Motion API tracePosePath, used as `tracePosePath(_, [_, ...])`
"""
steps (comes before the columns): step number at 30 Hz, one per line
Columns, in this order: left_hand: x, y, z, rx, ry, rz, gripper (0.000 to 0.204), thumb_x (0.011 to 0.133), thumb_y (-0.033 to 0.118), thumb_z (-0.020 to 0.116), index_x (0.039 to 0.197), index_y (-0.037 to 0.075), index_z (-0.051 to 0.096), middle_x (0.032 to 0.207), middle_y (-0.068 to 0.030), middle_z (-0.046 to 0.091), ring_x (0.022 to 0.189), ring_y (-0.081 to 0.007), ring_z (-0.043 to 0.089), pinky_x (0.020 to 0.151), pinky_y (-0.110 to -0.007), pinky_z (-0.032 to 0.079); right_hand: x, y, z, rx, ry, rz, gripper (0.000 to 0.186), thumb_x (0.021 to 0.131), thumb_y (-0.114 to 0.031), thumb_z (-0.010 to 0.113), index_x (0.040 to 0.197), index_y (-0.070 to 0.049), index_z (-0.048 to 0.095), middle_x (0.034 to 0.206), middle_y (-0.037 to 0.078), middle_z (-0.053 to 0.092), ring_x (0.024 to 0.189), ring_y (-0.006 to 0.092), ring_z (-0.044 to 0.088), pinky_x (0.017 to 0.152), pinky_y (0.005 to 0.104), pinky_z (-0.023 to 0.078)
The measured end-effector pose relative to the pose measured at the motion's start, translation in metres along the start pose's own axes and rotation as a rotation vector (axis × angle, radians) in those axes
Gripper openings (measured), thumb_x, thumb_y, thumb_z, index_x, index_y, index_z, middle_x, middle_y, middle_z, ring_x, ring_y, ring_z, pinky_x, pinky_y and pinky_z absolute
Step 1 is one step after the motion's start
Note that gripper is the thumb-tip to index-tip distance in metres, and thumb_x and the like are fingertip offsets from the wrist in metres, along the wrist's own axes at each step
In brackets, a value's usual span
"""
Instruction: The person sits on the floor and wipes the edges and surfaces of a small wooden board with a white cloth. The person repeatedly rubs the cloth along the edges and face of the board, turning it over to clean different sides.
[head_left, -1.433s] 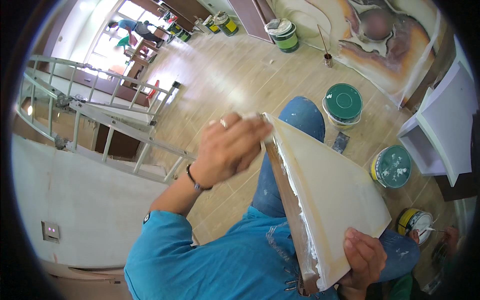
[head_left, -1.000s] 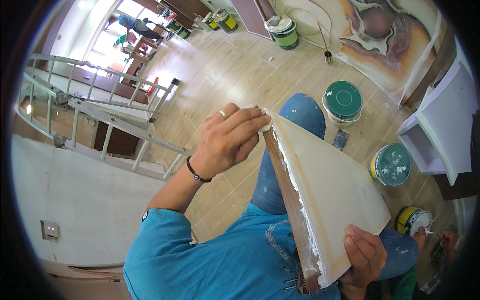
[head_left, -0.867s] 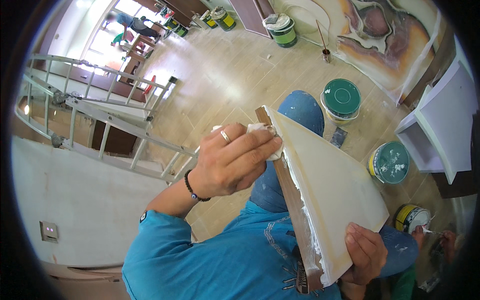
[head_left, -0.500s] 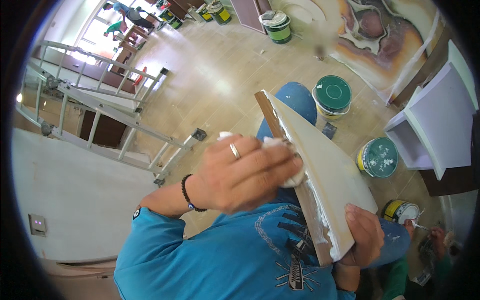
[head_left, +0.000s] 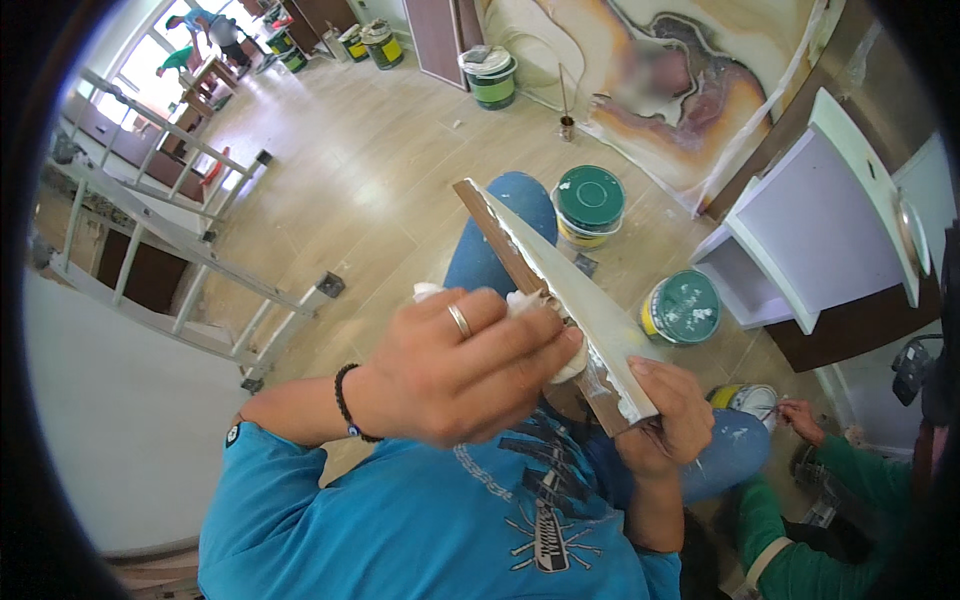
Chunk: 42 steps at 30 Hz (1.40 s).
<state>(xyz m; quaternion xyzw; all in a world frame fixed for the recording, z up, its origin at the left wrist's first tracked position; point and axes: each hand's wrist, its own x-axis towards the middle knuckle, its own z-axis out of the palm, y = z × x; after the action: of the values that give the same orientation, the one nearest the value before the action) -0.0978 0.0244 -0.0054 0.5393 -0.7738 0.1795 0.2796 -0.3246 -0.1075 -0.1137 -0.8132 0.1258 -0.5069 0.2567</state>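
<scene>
My left hand (head_left: 460,370), wearing a ring and a dark bracelet, is closed on a white cloth (head_left: 523,301) and presses it against the brown edge of a white board (head_left: 560,285). The board is seen almost edge-on, its pointed far end up over my blue-jeaned knee. White paste streaks its edge. My right hand (head_left: 665,420) grips the board's near end from below, thumb on top. My blue shirt fills the bottom of the view.
Two green-lidded buckets (head_left: 590,200) (head_left: 680,305) stand on the wooden floor beyond the board, a third (head_left: 490,78) farther back. A white cabinet (head_left: 810,230) is at right, a metal ladder (head_left: 190,250) at left. Another person's green sleeve (head_left: 840,485) is at lower right.
My left hand with the cloth has slid from the board's far tip down along its edge toward me. The board has turned more edge-on.
</scene>
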Motion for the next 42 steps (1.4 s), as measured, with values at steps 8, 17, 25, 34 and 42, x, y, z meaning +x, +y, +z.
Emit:
tracePosePath(8, [0.001,0.007,0.005,0.09,0.065,0.081,0.044,0.072,0.018,0.08,0.112,0.002,0.083,0.106,-0.0081,0.077,0.072,-0.0147,0.059,0.057,-0.028,0.042,0.004,-0.002,0.003,-0.022,0.028,-0.012,0.035,0.076,-0.004,0.089,0.109,0.002,0.079,0.098,0.017,0.082,0.088,0.0333,0.081,0.078,0.0378,0.063])
tracePosePath(17, [0.005,0.006,-0.008,0.058,-0.057,-0.009,0.05,0.07,0.016,0.078,0.118,0.002,0.081,0.107,-0.0068,0.076,0.071,-0.0145,0.06,0.055,-0.029,0.039,0.006,-0.003,0.006,0.0,0.027,0.008,0.036,0.076,-0.007,0.089,0.109,0.002,0.08,0.097,0.018,0.082,0.088,0.0329,0.081,0.079,0.0376,0.063])
tracePosePath(25, [0.006,0.006,-0.006,0.11,0.001,0.038,0.045,0.069,0.015,0.078,0.112,0.004,0.083,0.105,-0.006,0.076,0.07,-0.0134,0.057,0.056,-0.029,0.04,0.004,-0.002,0.006,-0.01,0.031,-0.009,0.033,0.078,-0.008,0.089,0.108,0.001,0.08,0.098,0.017,0.082,0.089,0.0328,0.081,0.079,0.0377,0.064])
tracePosePath(34, [0.003,-0.015,-0.02,0.038,-0.076,-0.102,0.053,0.069,0.001,0.077,0.122,0.006,0.08,0.112,-0.0134,0.079,0.078,-0.0235,0.07,0.058,-0.034,0.054,0.002,0.0,0.0,-0.027,0.025,0.02,0.032,0.078,-0.01,0.091,0.105,0.002,0.079,0.098,0.017,0.082,0.087,0.0328,0.08,0.08,0.039,0.063])
tracePosePath(42, [0.003,-0.015,-0.013,0.053,-0.128,-0.119,0.047,0.068,-0.005,0.076,0.114,0.007,0.081,0.115,-0.0119,0.079,0.08,-0.0229,0.071,0.064,-0.035,0.056,0.009,0.0,0.008,0.013,0.045,-0.023,0.031,0.085,-0.015,0.087,0.111,-0.002,0.077,0.1,0.015,0.081,0.087,0.0318,0.081,0.075,0.037,0.064])
